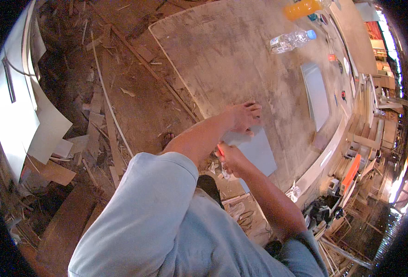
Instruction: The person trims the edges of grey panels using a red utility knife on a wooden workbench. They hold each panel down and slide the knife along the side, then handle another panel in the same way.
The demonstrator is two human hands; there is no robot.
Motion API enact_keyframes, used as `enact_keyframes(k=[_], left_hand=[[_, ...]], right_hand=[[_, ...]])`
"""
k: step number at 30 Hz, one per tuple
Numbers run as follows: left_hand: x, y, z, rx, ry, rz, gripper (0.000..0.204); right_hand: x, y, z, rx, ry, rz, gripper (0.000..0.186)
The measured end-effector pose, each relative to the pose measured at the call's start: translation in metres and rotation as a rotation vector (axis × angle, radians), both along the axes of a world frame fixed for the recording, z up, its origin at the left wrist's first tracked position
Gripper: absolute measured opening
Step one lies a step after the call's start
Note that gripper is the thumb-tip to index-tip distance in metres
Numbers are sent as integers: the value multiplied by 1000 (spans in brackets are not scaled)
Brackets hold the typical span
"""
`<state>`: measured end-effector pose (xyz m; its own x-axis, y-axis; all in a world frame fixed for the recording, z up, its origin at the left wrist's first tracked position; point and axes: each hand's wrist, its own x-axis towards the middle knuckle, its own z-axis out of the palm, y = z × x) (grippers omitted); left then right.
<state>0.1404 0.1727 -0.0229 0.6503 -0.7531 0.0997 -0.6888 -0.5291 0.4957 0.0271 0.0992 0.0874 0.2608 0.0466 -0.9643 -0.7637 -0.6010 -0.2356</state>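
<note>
A small grey panel (260,153) lies flat near the front edge of a large plywood worktop (231,55). My left hand (243,116) rests palm down on the panel's far corner, fingers stretched out and pressing on it. Just below, at the panel's left edge, my right hand (232,159) is closed around a slim red tool (220,150); its tip is hidden, so I cannot tell what kind of tool it is. Crumpled bits of paper or film (225,174) lie under my right hand.
A second, longer grey panel (316,94) lies farther right on the worktop. A clear water bottle (290,41) and an orange bottle (303,9) lie at the far end. Wood strips and offcuts (107,115) cover the floor, with white sheets (14,111) at left.
</note>
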Motion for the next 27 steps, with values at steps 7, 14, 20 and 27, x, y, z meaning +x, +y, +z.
enact_keyframes(k=[7,14,20,27], left_hand=[[-11,8,12,8,-94,73,62],[-117,86,10,-351,79,616,47],[-185,97,-43,-764,597,817,32],[-166,106,-66,-918,807,967,23]], right_hand=[[-10,-18,-38,218,-244,131,55],[-70,-97,48,387,-45,71,57],[-121,-141,32,516,-137,-49,53],[-136,-208,33,544,-234,80,54]])
